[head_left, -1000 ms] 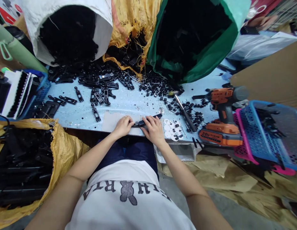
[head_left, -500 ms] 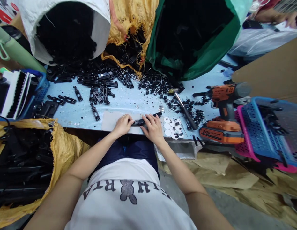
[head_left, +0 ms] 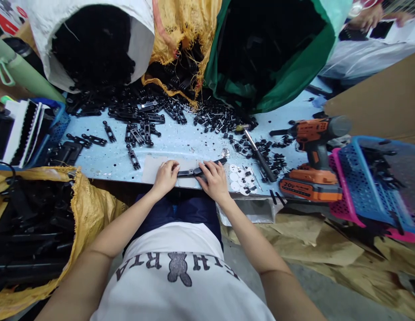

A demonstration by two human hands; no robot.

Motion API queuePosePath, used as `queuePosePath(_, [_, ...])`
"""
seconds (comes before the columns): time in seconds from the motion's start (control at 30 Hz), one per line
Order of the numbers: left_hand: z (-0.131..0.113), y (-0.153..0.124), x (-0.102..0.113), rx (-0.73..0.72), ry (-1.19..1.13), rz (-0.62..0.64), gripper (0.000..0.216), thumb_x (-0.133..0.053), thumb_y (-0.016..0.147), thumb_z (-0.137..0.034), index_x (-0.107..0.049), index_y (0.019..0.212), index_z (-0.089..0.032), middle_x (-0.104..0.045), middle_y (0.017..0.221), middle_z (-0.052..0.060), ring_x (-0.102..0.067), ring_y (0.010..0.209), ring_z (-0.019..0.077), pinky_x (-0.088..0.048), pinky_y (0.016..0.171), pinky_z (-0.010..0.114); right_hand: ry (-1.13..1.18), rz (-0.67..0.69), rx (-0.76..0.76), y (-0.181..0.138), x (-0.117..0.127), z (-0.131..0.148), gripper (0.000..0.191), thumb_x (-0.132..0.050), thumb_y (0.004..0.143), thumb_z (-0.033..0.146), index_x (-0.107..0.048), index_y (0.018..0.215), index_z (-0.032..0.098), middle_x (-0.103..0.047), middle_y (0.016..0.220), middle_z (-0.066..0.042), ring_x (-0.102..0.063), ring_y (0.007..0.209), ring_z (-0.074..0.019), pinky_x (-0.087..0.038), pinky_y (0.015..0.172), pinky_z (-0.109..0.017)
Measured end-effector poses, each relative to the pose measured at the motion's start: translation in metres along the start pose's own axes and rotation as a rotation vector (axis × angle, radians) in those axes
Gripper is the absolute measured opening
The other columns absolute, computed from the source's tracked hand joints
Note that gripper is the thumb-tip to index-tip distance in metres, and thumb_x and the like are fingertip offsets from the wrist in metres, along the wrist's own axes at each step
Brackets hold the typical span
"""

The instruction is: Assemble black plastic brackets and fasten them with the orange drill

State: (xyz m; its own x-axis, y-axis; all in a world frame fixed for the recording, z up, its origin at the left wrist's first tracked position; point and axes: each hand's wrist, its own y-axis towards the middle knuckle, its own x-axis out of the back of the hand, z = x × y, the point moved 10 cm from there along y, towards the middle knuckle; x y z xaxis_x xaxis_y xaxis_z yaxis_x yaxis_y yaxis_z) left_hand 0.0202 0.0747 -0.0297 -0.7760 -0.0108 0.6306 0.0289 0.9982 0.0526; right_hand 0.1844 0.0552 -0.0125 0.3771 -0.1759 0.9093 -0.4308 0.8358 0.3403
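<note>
- Steadies a long black part (head_left: pixel 194 171) on a pale sheet (head_left: pixel 154 167) over the blue bench (head_left: pixel 180 142), spanned from left hand (head_left: pixel 167 176) to right hand (head_left: pixel 214 178).
- Grips the wider section in the right hand, fingers draped across the top and thumb along the near side, leaving a dark tip jutting past the fingers.
- Pinches the narrow outer end in the left hand, apparently between thumb and fingertips; cannot tell the exact hold behind those bent fingers.
- Has shifted the left hand outward in the last half second, away from a right hand held in place, baring more of the slim bar and a joint between the two.
- Suggests a move from close fingerwork at the joint to holding by the ends, leaving the joint exposed for handling.
- Leaves untouched white discs (head_left: pixel 234 176) just beyond the right hand; farther out, a hammer (head_left: pixel 257 151) and an orange drill (head_left: pixel 314 156).
</note>
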Motion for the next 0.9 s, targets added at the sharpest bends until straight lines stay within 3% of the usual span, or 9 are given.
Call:
queuePosePath(0.17, [-0.005, -0.006, -0.002, 0.067, 0.177, -0.049, 0.027, -0.062, 0.077, -0.046, -0.065, 0.079, -0.018, -0.062, 0.084, 0.007, -0.053, 0.091, 0.0246, -0.04, 0.082, 0.037, -0.02, -0.004, -0.007, -0.001, 0.0, 0.0, 0.045, -0.046, 0.089, 0.037, -0.048, 0.13, 0.019, -0.052, 0.127, -0.011, -0.039, 0.123, -0.0258, -0.024, 0.109, -0.049])
queuePosePath(0.27, [-0.004, -0.004, -0.009, 0.121, 0.212, -0.028, 0.032, -0.062, 0.076, -0.051, -0.065, 0.072, -0.019, -0.063, 0.084, 0.008, -0.052, 0.093, 0.0258, -0.037, 0.081, 0.038, -0.022, 0.002, -0.004, -0.002, -0.001, 0.001, 0.045, -0.046, 0.089, 0.035, -0.047, 0.131, 0.019, -0.052, 0.127, -0.011, -0.038, 0.124, -0.0255, -0.023, 0.109, -0.049])
queuePosePath(0.47, [-0.001, -0.008, -0.015, 0.112, 0.147, 0.061, 0.024, -0.062, 0.079, -0.045, -0.065, 0.076, -0.022, -0.065, 0.088, 0.002, -0.053, 0.095, 0.0208, -0.033, 0.082, 0.035, -0.047, -0.041, 0.01, -0.003, 0.003, 0.003, 0.042, -0.049, 0.088, 0.033, -0.051, 0.127, 0.018, -0.054, 0.124, -0.011, -0.04, 0.122, -0.025, -0.024, 0.109, -0.048])
queuePosePath(0.73, [-0.004, -0.014, -0.014, 0.118, 0.111, 0.036, 0.015, -0.069, 0.075, -0.035, -0.063, 0.073, -0.021, -0.066, 0.089, -0.001, -0.055, 0.093, 0.0183, -0.033, 0.084, 0.034, -0.068, -0.105, 0.018, -0.011, 0.011, 0.008, 0.037, -0.05, 0.087, 0.031, -0.056, 0.121, 0.019, -0.057, 0.117, -0.01, -0.043, 0.118, -0.0244, -0.026, 0.107, -0.046])
queuePosePath(0.9, [-0.004, -0.011, -0.015, 0.138, 0.079, 0.026, 0.012, -0.066, 0.077, -0.032, -0.064, 0.071, -0.021, -0.067, 0.09, -0.001, -0.056, 0.094, 0.0191, -0.033, 0.086, 0.036, -0.067, -0.062, -0.001, -0.008, 0.008, 0.005, 0.038, -0.049, 0.088, 0.032, -0.055, 0.123, 0.019, -0.056, 0.12, -0.01, -0.042, 0.119, -0.0248, -0.025, 0.107, -0.046])
